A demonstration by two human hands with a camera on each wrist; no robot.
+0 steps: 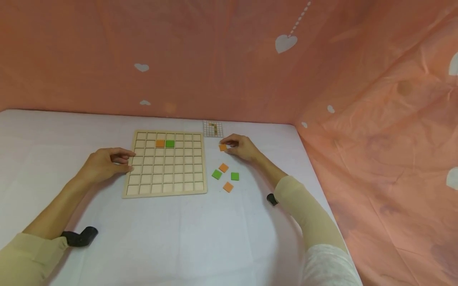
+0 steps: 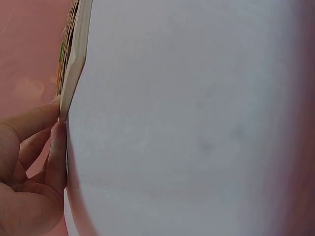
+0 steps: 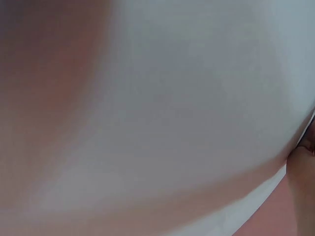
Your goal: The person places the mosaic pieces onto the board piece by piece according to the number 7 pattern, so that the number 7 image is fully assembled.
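Observation:
A wooden grid board [image 1: 153, 169] lies flat, with an orange tile [image 1: 160, 143] and a green tile [image 1: 169, 143] side by side in its second row from the back. At the board's left edge, my left hand [image 1: 103, 163] touches the rim with index finger and thumb set apart; the left wrist view shows these fingers on the board's edge [image 2: 75, 69]. Right of the board, my right hand [image 1: 244, 147] pinches another orange tile [image 1: 223, 147] between thumb and fingers, low over the cloth. Only part of this hand [image 3: 301, 172] enters the right wrist view; its tile is hidden there.
Loose orange tiles [image 1: 228, 187] and green tiles [image 1: 234, 176] lie on the white cloth [image 1: 171, 238] right of the board. A small pattern card [image 1: 212, 129] sits at the board's back right corner. An orange curtain [image 1: 214, 59] borders the table behind and to the right.

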